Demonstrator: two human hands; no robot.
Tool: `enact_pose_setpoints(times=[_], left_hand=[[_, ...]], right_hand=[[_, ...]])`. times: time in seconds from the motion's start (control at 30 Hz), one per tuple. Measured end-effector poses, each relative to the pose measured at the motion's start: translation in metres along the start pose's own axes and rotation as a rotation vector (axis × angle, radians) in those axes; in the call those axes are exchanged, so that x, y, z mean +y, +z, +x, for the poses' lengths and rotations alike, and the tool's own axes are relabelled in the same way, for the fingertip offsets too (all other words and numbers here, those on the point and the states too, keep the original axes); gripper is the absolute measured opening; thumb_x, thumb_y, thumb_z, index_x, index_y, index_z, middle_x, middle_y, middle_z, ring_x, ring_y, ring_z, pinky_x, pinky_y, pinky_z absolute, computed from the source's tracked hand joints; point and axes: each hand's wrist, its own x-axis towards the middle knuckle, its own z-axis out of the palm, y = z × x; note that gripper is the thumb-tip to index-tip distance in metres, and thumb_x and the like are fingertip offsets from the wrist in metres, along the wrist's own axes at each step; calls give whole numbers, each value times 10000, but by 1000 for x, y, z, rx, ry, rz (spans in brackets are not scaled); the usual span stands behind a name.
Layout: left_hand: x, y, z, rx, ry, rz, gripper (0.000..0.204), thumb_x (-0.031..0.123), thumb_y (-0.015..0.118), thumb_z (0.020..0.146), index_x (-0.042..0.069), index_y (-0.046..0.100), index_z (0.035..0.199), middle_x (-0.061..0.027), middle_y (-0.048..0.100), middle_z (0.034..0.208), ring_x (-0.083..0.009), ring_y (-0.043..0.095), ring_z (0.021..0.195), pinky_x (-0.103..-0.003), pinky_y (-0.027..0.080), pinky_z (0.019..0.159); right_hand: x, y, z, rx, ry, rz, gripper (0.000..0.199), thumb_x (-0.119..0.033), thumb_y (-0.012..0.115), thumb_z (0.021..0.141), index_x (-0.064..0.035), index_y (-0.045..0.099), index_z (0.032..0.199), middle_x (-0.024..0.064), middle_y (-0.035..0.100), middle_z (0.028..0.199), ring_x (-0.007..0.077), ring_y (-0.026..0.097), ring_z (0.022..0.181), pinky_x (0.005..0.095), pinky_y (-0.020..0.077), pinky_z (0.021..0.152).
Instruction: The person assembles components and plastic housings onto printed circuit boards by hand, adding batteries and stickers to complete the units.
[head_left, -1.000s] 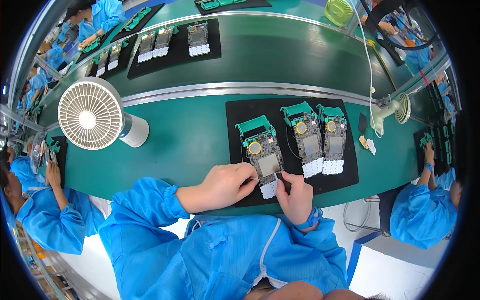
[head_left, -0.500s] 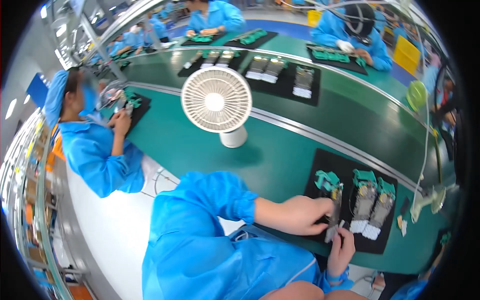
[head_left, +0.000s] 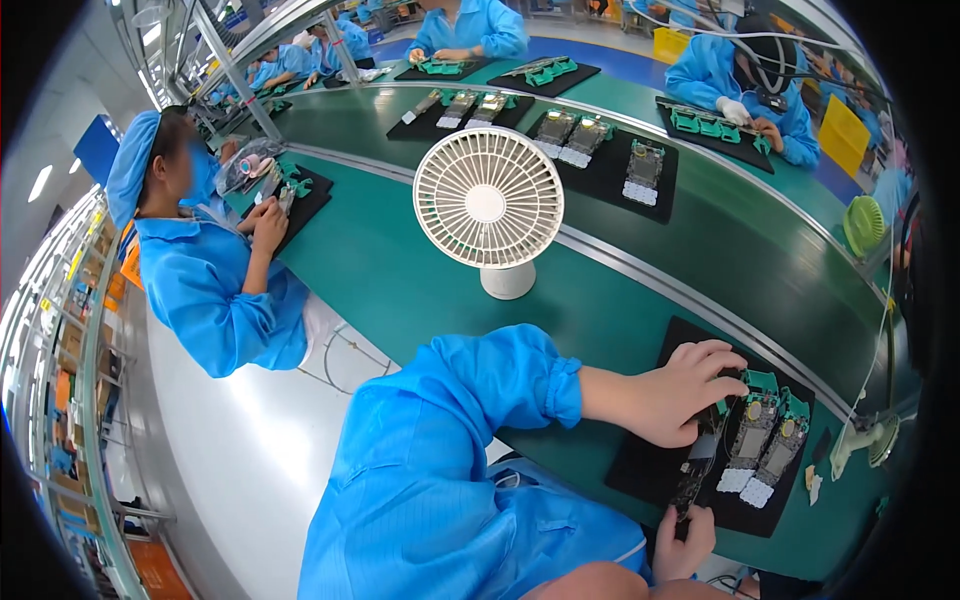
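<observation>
On the black mat (head_left: pixel 640 470) a long, narrow dark circuit board (head_left: pixel 702 452) slants between my hands. My left hand (head_left: pixel 678 392) arches over its upper end, thumb at the near side and fingers curled around the green piece (head_left: pixel 722 406) there; the fingertips are partly hidden. At the lower end, my right hand (head_left: pixel 684 545) pinches the board between thumb and fingers. Just right of it lie two similar circuit boards, a nearer one (head_left: pixel 752 437) and a farther one (head_left: pixel 782 448), each with green pieces at the top and a white patch at the bottom.
A white desk fan (head_left: pixel 488 205) stands left of the mat. Beyond the metal rail (head_left: pixel 640 265), more boards lie on a black mat (head_left: pixel 605 190). A co-worker in blue (head_left: pixel 205 290) handles a board at the left. Small scraps (head_left: pixel 812 485) lie right of my mat.
My left hand has gone from the board's middle to its upper end, its fingers spreading over the green piece. My right hand remains at the lower end. The view has shifted.
</observation>
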Motion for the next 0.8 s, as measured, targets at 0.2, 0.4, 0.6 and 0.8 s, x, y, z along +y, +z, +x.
enact_pose_setpoints(times=[0.2, 0.4, 0.6, 0.8], left_hand=[[-11, 11, -1, -153, 59, -58, 502, 14, 631, 671, 26, 592, 1172, -152, 508, 1223, -384, 400, 1231, -477, 408, 985], [-17, 15, 2, -105, 91, -140, 492, -18, 612, 695, 19, 578, 1185, -145, 520, 1173, -355, 456, 1136, -398, 456, 932], [-18, 17, 6, -116, 83, -128, 496, -9, 615, 694, 22, 585, 1187, -132, 545, 1139, -337, 477, 1098, -402, 464, 924], [-15, 17, 9, -152, 59, -111, 502, 0, 619, 687, 31, 592, 1187, -129, 551, 1134, -331, 482, 1093, -394, 467, 913]], right_hand=[[26, 9, -7, -73, -115, 26, 237, -91, 726, 723, -20, 540, 852, 176, 513, 745, 390, 509, 677, 438, 398, 601], [33, 4, -11, -43, -161, 16, 268, -142, 733, 723, -20, 557, 884, 177, 518, 777, 403, 508, 718, 451, 394, 625], [40, 1, -12, -99, -158, 31, 258, -159, 737, 742, -22, 567, 879, 176, 513, 779, 401, 507, 718, 446, 386, 627], [46, -2, -13, -78, -159, 24, 254, -196, 744, 751, -36, 585, 867, 164, 508, 770, 387, 510, 713, 436, 381, 616]])
